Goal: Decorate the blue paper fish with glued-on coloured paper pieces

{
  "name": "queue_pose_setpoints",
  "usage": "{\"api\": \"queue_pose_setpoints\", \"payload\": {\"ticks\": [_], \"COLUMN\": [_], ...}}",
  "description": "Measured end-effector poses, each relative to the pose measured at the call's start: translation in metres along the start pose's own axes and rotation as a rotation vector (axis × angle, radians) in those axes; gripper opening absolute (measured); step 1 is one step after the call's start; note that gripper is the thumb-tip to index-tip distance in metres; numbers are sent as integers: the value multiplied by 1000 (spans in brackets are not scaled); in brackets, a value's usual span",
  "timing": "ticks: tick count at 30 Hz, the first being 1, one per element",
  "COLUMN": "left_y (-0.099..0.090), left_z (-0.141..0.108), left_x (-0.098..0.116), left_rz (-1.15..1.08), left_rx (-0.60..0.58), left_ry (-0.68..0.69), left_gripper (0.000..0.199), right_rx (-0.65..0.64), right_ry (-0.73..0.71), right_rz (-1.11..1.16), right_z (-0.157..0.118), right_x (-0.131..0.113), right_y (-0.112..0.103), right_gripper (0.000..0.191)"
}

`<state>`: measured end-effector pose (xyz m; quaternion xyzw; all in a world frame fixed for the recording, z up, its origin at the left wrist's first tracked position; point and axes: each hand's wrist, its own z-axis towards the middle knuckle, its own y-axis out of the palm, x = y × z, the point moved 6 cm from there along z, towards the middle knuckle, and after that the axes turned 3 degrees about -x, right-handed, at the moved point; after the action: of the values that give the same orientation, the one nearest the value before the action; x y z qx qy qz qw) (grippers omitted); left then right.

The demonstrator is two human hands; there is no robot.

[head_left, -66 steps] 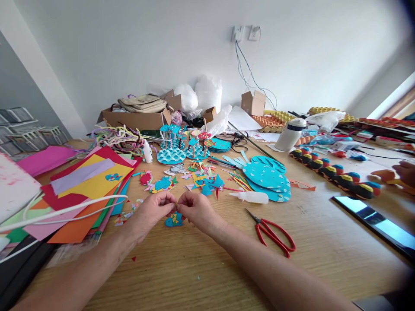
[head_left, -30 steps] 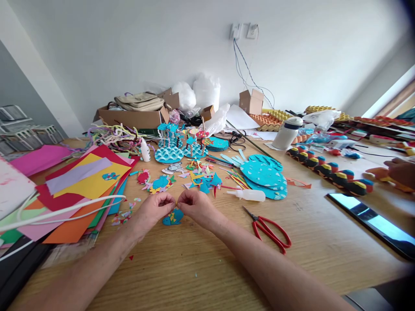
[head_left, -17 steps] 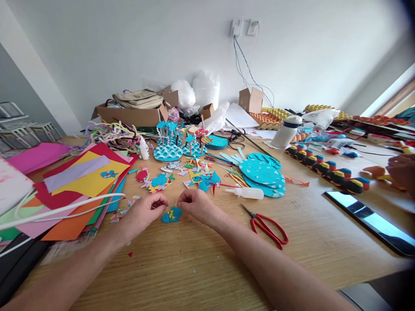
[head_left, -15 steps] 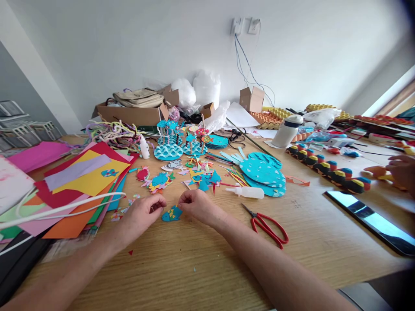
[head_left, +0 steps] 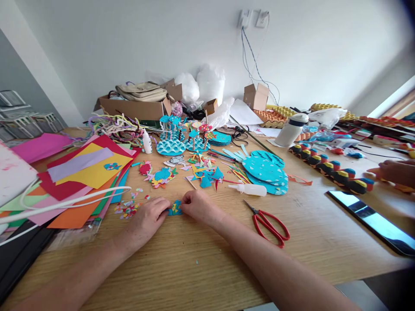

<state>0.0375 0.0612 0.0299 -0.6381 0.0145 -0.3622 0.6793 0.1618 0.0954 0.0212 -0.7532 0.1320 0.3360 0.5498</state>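
A small blue paper fish (head_left: 175, 208) with yellow patches lies on the table between my hands. My left hand (head_left: 152, 216) is closed, its fingertips on the fish's left end and covering it. From the other side, my right hand (head_left: 198, 204) pinches the right end with thumb and finger. Just left of my left hand are scattered tiny coloured paper bits (head_left: 128, 209). Beyond my hands are a pile of paper fish cutouts (head_left: 161, 175), a thin stick (head_left: 191, 183) and blue and yellow paper scraps (head_left: 207, 176).
Red-handled scissors (head_left: 270, 226) and a glue bottle (head_left: 249, 189) lie to the right, near blue paper ovals (head_left: 264, 168). Coloured sheets (head_left: 87, 172) and a white cable (head_left: 81, 203) are left. A phone (head_left: 366, 220) lies at right, beside another person's hand (head_left: 397, 172).
My left hand has moved right onto the fish's left end, and my right fingers now touch its right end. More paper bits show at left. The view has shifted slightly.
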Motion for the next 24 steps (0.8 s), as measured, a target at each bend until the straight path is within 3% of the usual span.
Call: {"api": "queue_pose_setpoints", "payload": {"ticks": [9, 13, 16, 19, 24], "left_y": [3, -7, -9, -7, -4], "left_z": [-3, 4, 11, 17, 21], "left_x": [4, -3, -10, -10, -6], "left_rz": [8, -179, -359, -456, -495], "left_rx": [41, 74, 6, -55, -40], "left_ry": [76, -102, -233, -251, -290], "left_gripper": [20, 15, 18, 22, 21], "right_rx": [34, 8, 5, 26, 50], "right_ry": [12, 1, 20, 24, 12], "right_rz": [-9, 200, 348, 408, 416], "right_z": [-2, -2, -2, -2, -2], "right_x": [0, -5, -8, -9, -8], "right_y": [1, -1, -4, -6, -4], "right_gripper": [14, 11, 9, 6, 7]}}
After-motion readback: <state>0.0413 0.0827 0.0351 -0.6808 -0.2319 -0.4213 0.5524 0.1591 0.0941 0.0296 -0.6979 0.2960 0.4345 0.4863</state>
